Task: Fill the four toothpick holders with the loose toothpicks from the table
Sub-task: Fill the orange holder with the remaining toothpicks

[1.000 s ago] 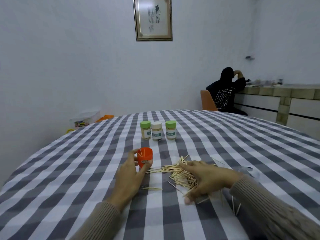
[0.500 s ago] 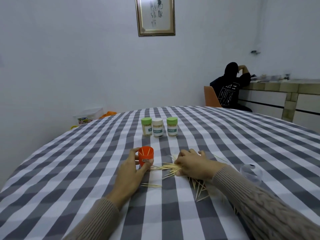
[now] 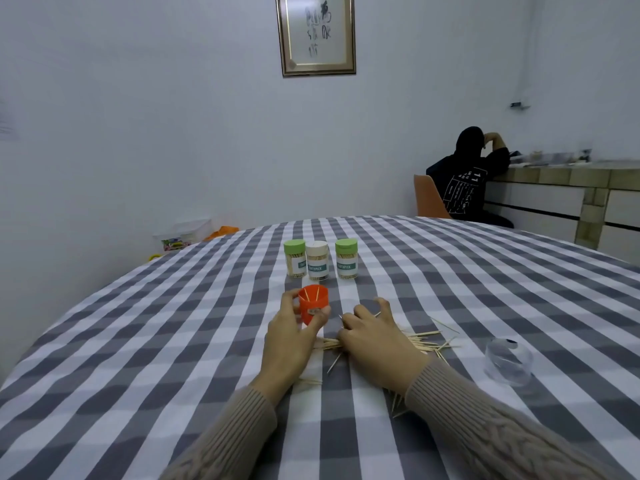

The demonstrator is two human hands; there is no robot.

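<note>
My left hand [image 3: 291, 336] grips an open orange toothpick holder [image 3: 312, 304] that stands on the checked tablecloth, a few toothpicks showing inside. My right hand [image 3: 377, 341] lies palm down on the pile of loose toothpicks [image 3: 424, 341], fingers bent over some of them; whether it grips any is hidden. Behind stand three capped holders in a row: a green-lidded one [image 3: 295, 258], a beige-lidded one [image 3: 317, 259] and another green-lidded one [image 3: 346, 258], all packed with toothpicks.
A clear plastic lid [image 3: 507, 363] lies on the table [image 3: 173, 341] to the right of the pile. Stray toothpicks [image 3: 310, 381] lie near my left wrist. A person in black [image 3: 465, 181] sits at a counter at the back right. A plastic box [image 3: 183, 233] sits beyond the table's left edge.
My right hand has swept left across the pile, dragging toothpicks toward the orange holder. My left hand has kept its hold on the holder. The camera has tilted slightly.
</note>
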